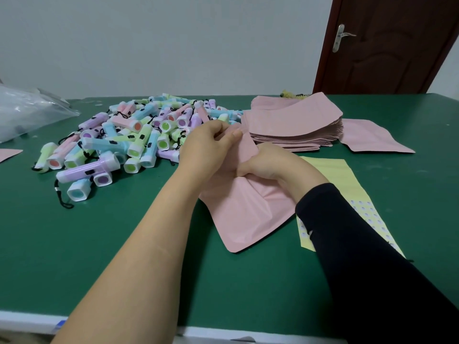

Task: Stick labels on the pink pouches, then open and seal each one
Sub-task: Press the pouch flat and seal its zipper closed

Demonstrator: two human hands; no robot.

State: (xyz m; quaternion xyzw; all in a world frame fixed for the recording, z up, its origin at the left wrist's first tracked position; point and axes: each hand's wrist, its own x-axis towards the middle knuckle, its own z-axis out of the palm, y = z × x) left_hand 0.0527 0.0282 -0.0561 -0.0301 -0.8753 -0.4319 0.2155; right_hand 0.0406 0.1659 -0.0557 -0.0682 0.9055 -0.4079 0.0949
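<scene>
A pink pouch lies at the middle of the green table, its far end lifted off the surface. My left hand pinches the pouch's top edge from the left. My right hand grips the same end from the right, its fingers curled into the crumpled mouth. A yellow label sheet with small printed stickers lies flat under my right forearm. Whether a label is stuck on the held pouch cannot be seen.
A stack of pink pouches sits behind my hands, with one loose pouch to its right. A heap of pastel toy flashlights covers the left centre. A clear plastic bag lies far left. A brown door stands behind.
</scene>
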